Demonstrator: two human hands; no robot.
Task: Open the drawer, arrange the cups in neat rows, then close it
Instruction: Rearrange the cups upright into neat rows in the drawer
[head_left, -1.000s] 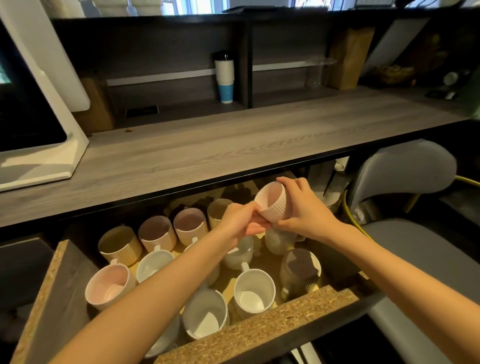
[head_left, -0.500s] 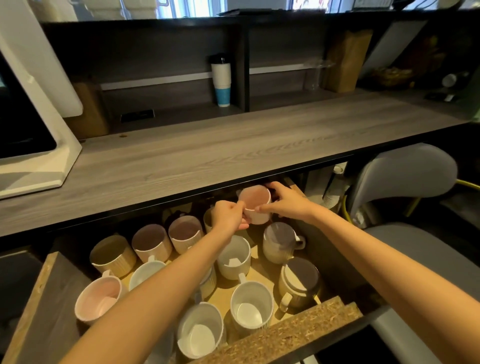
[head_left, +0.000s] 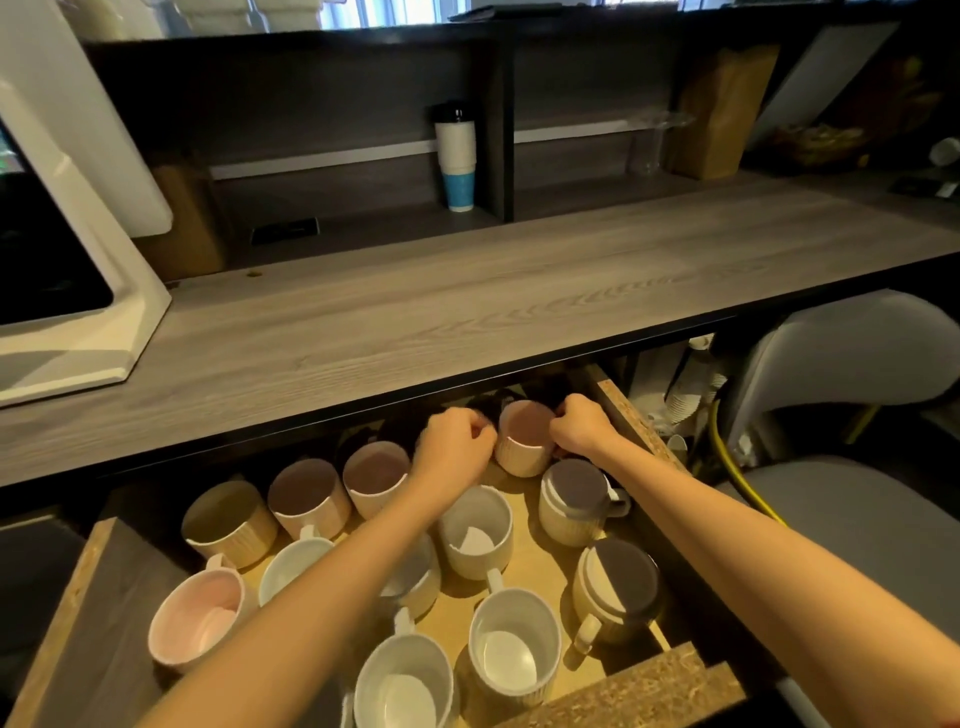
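Observation:
The drawer (head_left: 628, 415) stands pulled out under the wooden counter, full of several ribbed cups and mugs. A pink ribbed cup (head_left: 524, 441) stands upright at the back right of the drawer, in line with a back row of three similar cups (head_left: 306, 493). My left hand (head_left: 457, 441) touches its left side and my right hand (head_left: 582, 426) its right side, fingers curled around it. White mugs (head_left: 478, 530) fill the middle and front. Two brown-topped mugs (head_left: 576, 499) stand along the right side. My left forearm hides a cup behind it.
The counter edge (head_left: 363, 395) overhangs the back of the drawer just above my hands. A white machine (head_left: 67, 291) sits on the counter at left. A stack of paper cups (head_left: 457, 156) stands on the shelf. A grey chair (head_left: 857, 374) is to the right.
Both hands carried the pink ribbed cup from above the middle of the drawer down to the back right, where it now stands upright on the drawer floor.

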